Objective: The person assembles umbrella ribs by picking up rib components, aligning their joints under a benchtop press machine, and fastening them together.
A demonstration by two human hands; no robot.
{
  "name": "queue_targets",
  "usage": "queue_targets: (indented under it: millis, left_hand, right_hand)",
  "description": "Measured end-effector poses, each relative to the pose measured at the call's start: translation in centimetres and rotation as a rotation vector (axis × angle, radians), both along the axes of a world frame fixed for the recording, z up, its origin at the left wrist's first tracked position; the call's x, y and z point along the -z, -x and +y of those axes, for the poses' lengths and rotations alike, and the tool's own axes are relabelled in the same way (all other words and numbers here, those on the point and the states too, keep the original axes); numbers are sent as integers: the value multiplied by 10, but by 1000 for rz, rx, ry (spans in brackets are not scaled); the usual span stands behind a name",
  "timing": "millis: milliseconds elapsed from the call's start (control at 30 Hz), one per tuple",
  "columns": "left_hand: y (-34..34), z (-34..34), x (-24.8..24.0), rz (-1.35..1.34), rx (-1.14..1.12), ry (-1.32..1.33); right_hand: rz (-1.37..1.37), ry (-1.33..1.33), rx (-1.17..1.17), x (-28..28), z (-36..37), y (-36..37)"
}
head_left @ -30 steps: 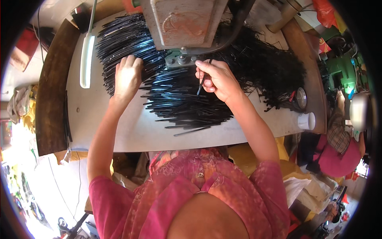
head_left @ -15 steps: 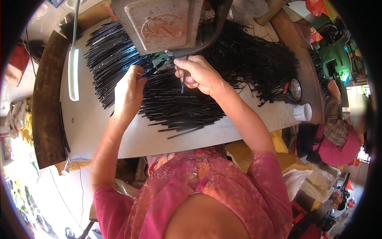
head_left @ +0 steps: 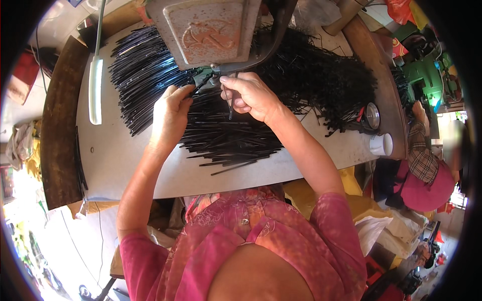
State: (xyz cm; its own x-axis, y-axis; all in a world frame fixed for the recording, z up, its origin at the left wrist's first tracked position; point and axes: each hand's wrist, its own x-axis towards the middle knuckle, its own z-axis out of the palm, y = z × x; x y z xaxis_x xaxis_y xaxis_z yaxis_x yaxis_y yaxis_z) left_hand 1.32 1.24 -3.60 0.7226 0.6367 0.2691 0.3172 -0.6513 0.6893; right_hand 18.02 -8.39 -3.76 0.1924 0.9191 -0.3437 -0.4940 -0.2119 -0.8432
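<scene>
Bare table point(head_left: 125, 165) near-left; black strips point(head_left: 236, 135) and, seemingly, machine head point(head_left: 211, 30) ahead.

Black strips point(head_left: 226, 135) — white table point(head_left: 125, 160), green machine point(head_left: 427, 75)

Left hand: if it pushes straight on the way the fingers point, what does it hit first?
Likely the machine's small metal head: the left hand points up and right, its fingertips pinching a black strip that leads there. Depth is unclear.

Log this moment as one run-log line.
left hand: pinching black strip at machine | right hand: holding thin strip | strip pile on table
</scene>
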Motion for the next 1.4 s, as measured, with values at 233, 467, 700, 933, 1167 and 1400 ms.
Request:
queue_targets:
  millis: [233, 467, 700, 933, 1167, 1400]
  left_hand:
    - [-1, -2, -1, 16, 4, 44]
    - [-1, 0, -3, 15, 9, 14]
    - [-1, 1, -3, 31, 8, 22]
    - [0, -1, -5, 31, 12, -42]
    - [-1, 1, -5, 30, 13, -9]
    - [-1, 1, -3, 27, 10, 12]
  right_hand:
    - [-8, 16, 5, 2, 0, 1]
    - [-35, 21, 28, -1, 1, 4]
    - [-54, 19, 49, -1, 0, 3]
    - [-28, -7, 29, 0, -1, 4]
    - [-32, 15, 44, 0, 0, 4]
    - [-10, -10, 31, 2, 1, 4]
